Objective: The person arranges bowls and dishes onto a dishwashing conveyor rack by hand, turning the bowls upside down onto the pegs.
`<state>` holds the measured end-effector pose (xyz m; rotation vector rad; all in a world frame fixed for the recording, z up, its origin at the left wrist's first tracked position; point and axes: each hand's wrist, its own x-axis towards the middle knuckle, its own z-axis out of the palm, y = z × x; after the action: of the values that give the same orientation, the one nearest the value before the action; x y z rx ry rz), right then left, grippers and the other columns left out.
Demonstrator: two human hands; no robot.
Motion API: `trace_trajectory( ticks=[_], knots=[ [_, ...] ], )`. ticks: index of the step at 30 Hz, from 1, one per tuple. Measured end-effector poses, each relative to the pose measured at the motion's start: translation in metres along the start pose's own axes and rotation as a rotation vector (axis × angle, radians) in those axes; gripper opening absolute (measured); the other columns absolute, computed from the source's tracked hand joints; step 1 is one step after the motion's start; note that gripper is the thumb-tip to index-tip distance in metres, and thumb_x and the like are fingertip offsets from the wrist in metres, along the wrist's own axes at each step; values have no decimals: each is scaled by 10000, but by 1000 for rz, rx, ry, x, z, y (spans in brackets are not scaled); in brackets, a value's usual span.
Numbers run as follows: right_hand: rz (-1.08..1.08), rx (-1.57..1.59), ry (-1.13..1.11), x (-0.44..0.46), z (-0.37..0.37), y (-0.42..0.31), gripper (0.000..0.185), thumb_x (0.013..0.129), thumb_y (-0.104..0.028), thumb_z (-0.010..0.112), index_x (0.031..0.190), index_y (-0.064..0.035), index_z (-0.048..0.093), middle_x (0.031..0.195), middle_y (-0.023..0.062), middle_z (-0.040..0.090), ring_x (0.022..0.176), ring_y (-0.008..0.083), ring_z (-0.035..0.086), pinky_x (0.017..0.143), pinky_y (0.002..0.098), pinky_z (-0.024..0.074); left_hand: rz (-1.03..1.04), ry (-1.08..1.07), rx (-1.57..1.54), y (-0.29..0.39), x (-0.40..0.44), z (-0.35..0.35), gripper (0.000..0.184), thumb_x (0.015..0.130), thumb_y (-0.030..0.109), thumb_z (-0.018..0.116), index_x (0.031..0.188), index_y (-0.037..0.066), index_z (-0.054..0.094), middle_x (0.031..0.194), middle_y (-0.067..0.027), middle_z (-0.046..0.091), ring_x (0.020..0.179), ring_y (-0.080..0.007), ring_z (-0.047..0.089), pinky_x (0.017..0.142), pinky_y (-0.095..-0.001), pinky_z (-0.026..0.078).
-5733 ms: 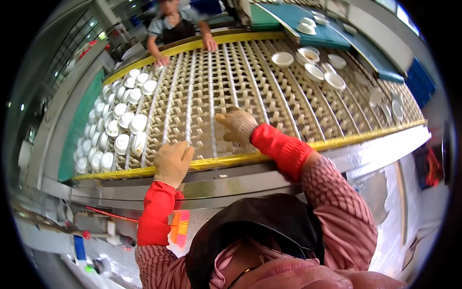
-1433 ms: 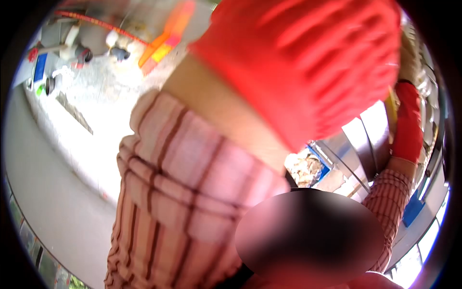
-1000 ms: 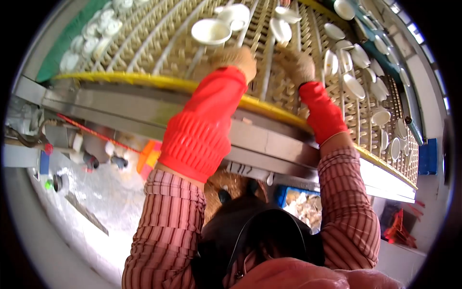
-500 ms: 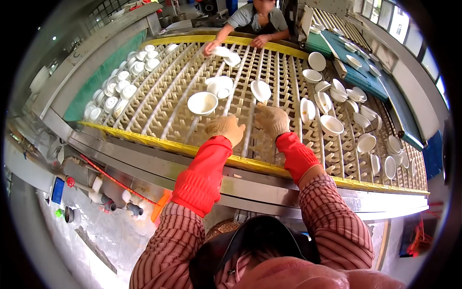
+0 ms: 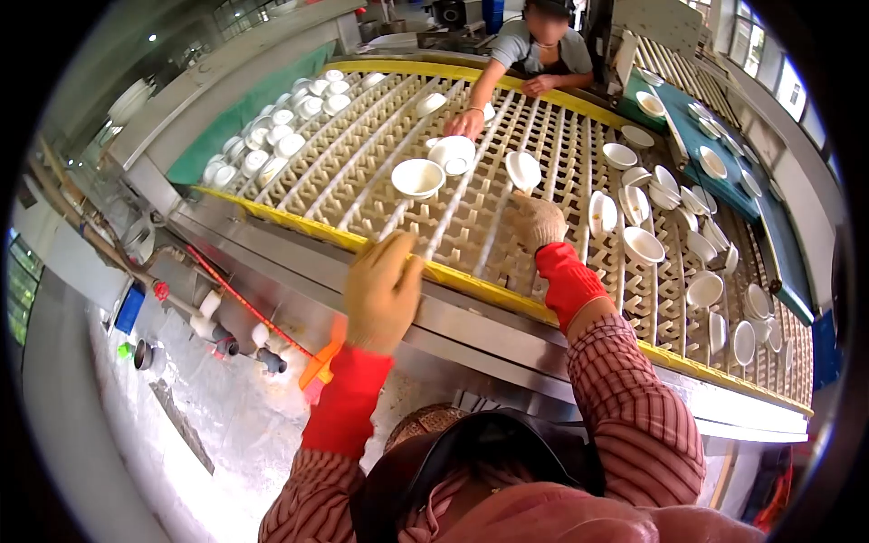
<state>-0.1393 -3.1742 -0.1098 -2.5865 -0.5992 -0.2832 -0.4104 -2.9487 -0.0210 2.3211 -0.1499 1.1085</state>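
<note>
My left hand (image 5: 384, 291), in a tan glove with a red cuff, is over the yellow front edge of the rack, fingers stretched out and nothing in them. A white bowl (image 5: 418, 179) lies beyond it, mouth up, beside an upturned white bowl (image 5: 453, 156). Further right, my right hand (image 5: 539, 222), gloved the same way, has its fingertips at the lower rim of a tilted white bowl (image 5: 524, 170), and they look closed on it. The fingertips are partly hidden. Both bowls and hands are at the pegged rack (image 5: 335, 204).
A co-worker's hand (image 5: 465, 124) reaches over the upturned bowl from the far side. Upturned white bowls (image 5: 281, 118) crowd the left end. Many tilted bowls (image 5: 644, 245) stand on the right. Beyond them runs a green conveyor belt (image 5: 724, 181) carrying bowls.
My left hand has drawn back from the rack to its front edge, and its fingers have straightened. My right hand stays at the tilted bowl. The co-worker's hand has come nearer the middle bowls.
</note>
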Motion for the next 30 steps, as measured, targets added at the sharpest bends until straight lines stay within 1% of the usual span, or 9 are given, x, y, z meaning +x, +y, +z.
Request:
trace_trajectory(
  ticks=[4, 6, 8, 12, 17, 21, 25, 27, 30],
  knots=[
    [-43, -91, -8, 5, 7, 4, 436, 1017, -413, 672, 1370, -175, 765, 1197, 188, 802, 1092, 397, 768, 974, 515, 599, -55, 67, 469, -35, -130, -79, 268, 1000, 116, 675, 1227, -5, 747, 1224, -222, 762, 1089, -458, 694, 1098, -568, 495],
    [-63, -151, -12, 10, 14, 8, 373, 1038, -386, 646, 1297, -145, 764, 1159, 189, 804, 1073, 403, 767, 953, 525, 602, -452, -34, 482, -42, -222, -105, 254, 1029, 137, 658, 1212, -10, 754, 1178, -243, 770, 1115, -438, 708, 1094, -546, 506],
    [-93, -237, -12, 13, 16, 7, 340, 1050, -382, 634, 1241, -125, 750, 1127, 188, 805, 1057, 406, 768, 932, 530, 605, -1084, -69, 327, -44, -321, -121, 375, 1064, 307, 660, 1204, -21, 777, 1144, -281, 775, 1145, -430, 725, 1058, -535, 526],
    [73, -1, -147, -6, -4, -11, 490, 1070, -509, 639, 1423, -182, 728, 1282, 212, 780, 1210, 376, 738, 1061, 456, 568, -1662, -875, 323, -57, -540, -116, 1041, 996, 899, 392, 1227, -35, 790, 1227, -360, 740, 1232, -513, 687, 1033, -571, 512],
    [-31, 433, -258, -61, -63, -35, 741, 1078, -673, 557, 1531, -99, 673, 1200, 133, 829, 1102, 197, 757, 934, 344, 583, -1537, -1182, 193, -11, -540, -44, 993, 995, 867, 417, 1234, -20, 793, 1228, -349, 745, 1235, -506, 691, 1037, -570, 517],
    [-251, 732, -175, -198, -122, -107, 442, 1170, -293, 613, 1489, 7, 677, 1416, 157, 760, 1283, 205, 723, 1085, 344, 584, -1408, -1202, 126, 6, -503, 4, 955, 994, 842, 438, 1239, -8, 796, 1229, -341, 750, 1237, -500, 694, 1040, -569, 520],
    [-484, 906, -313, -299, -101, -107, 399, 1138, -184, 637, 1493, -6, 679, 1488, 145, 722, 1488, 237, 591, 1362, 423, 281, -1339, -1231, 112, 7, -484, 27, 916, 993, 817, 458, 1244, 4, 798, 1230, -332, 754, 1240, -493, 697, 1043, -568, 524],
    [-282, 565, -438, -346, -111, -106, 436, 1090, -69, 626, 1518, -108, 697, 1274, 119, 794, 1197, 208, 725, 998, 355, 573, -1322, -1253, 125, 7, -486, 29, 897, 993, 804, 468, 1246, 10, 799, 1231, -328, 756, 1241, -490, 699, 1045, -567, 526],
    [147, 671, -645, -407, -73, -66, 348, 1093, -267, 683, 1401, -126, 758, 1133, 136, 807, 937, 249, 759, 834, 352, 599, -1306, -1290, 161, 3, -494, 14, 869, 992, 785, 483, 1250, 18, 801, 1231, -321, 759, 1242, -486, 701, 1047, -567, 528]
  ],
)
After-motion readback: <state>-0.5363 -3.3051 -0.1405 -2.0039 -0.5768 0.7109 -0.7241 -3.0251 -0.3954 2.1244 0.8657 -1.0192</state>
